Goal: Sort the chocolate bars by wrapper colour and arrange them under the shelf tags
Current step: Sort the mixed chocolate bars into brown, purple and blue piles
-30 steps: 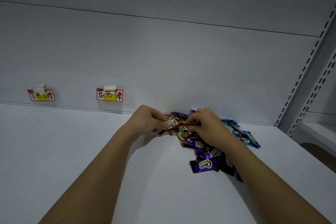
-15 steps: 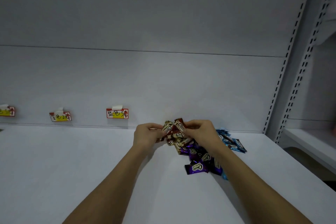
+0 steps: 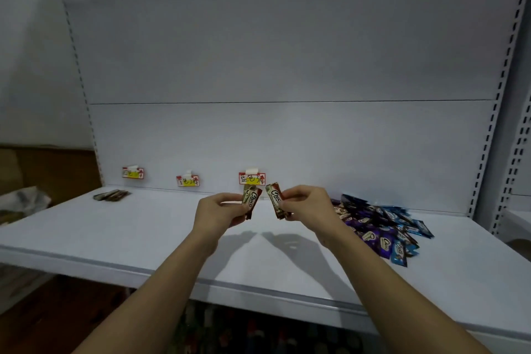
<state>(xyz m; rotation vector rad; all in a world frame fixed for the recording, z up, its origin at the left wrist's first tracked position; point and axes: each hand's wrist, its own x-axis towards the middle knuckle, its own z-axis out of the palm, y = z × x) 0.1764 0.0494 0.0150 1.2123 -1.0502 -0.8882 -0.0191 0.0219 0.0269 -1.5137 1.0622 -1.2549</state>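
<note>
My left hand (image 3: 219, 213) holds a red-and-gold chocolate bar (image 3: 251, 200) upright above the white shelf (image 3: 143, 227). Beside it, my right hand (image 3: 307, 204) pinches a second red-and-gold bar (image 3: 275, 201); the two bars stand a small gap apart. A mixed pile of purple and blue bars (image 3: 382, 227) lies on the shelf right of my right hand. Three tags hang on the back panel: a left tag (image 3: 133, 173), a middle tag (image 3: 188, 180) and a right tag (image 3: 252, 178) just behind the held bars. A small row of dark bars (image 3: 111, 195) lies under the left tag.
The shelf's front edge (image 3: 258, 290) runs across below my forearms. Slotted uprights (image 3: 500, 95) stand at the right, with another shelf (image 3: 517, 218) beyond. A cardboard box and white bag (image 3: 23, 198) sit at far left. Packaged goods show dimly beneath the shelf.
Both hands have lifted away from the pile to the left, each with a red-and-gold bar, and the bars have come apart. The view has pulled back and turned left, showing more tags.
</note>
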